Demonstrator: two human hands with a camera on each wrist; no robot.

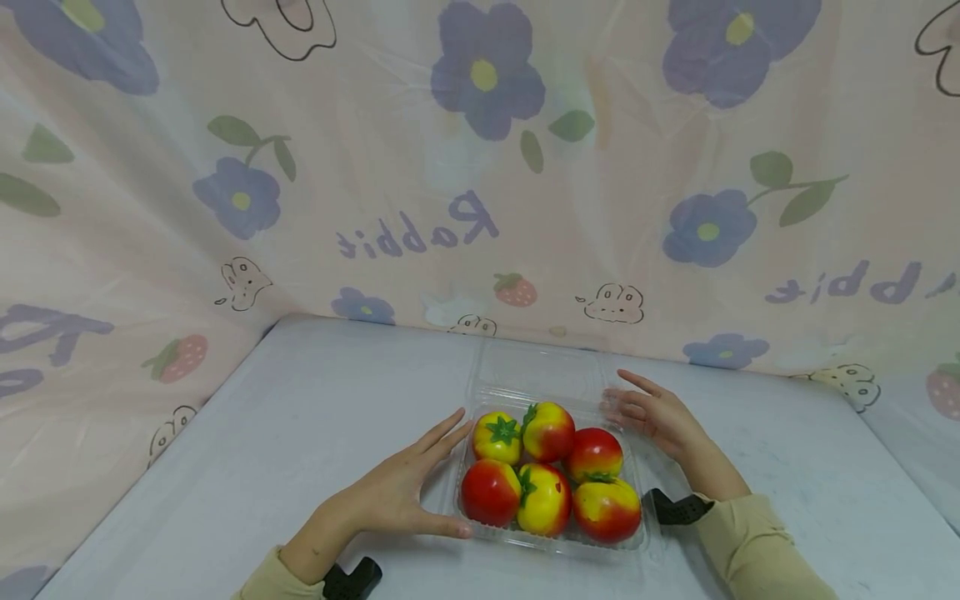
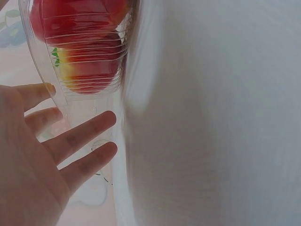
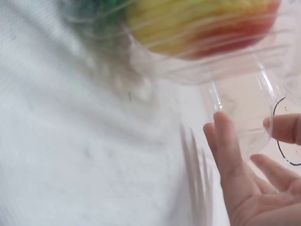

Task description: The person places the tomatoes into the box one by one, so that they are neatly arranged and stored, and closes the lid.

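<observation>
A clear plastic clamshell box (image 1: 555,546) stands on the table with its lid (image 1: 536,371) folded back. Several glossy red-and-yellow fruits with green leafy tops, like toy tomatoes (image 1: 545,500), fill it in two rows. My left hand (image 1: 401,492) is spread at the box's left side, fingertips right at the rim; in the left wrist view its fingers (image 2: 87,134) are extended beside the ribbed wall. By the back right corner, my right hand (image 1: 660,421) has its fingers loosely extended, some overlapping the clear lid edge. In the right wrist view the fingers (image 3: 228,150) are apart around that edge.
The white table (image 1: 300,417) meets a hanging cloth (image 1: 405,167) printed with flowers and rabbits at its back and left. A black wrist mount (image 1: 678,507) on the right arm is close to the box's right wall; another black mount (image 1: 352,579) sits at the left wrist.
</observation>
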